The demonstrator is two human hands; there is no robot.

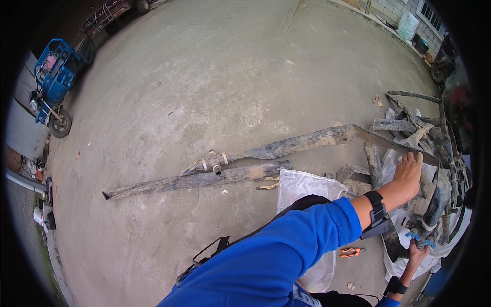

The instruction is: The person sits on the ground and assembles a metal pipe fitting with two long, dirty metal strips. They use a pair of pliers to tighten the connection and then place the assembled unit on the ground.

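At the right, my left hand point(407, 177) reaches across with its fingers closed over the edge of a muddy flat hose point(318, 142). The hose runs left along the concrete to a cross-shaped pipe fitting point(211, 162) with pale rings. Lower down, my right hand point(418, 252) grips a pipe fitting with blue handles point(420, 240). A dark, bent length of hose point(438, 199) rises from that fitting. Around both hands lies a pile of muddy hose pieces point(416, 128), partly over white plastic sheeting point(408, 264).
Orange-handled pliers point(350, 252) lie near my right arm. A translucent plastic sack point(307, 186) is beside my body, with a pair of yellowish-handled pliers point(268, 183) at its edge. Another flat hose point(230, 174) stretches left. A blue three-wheeler point(57, 82) stands far left.
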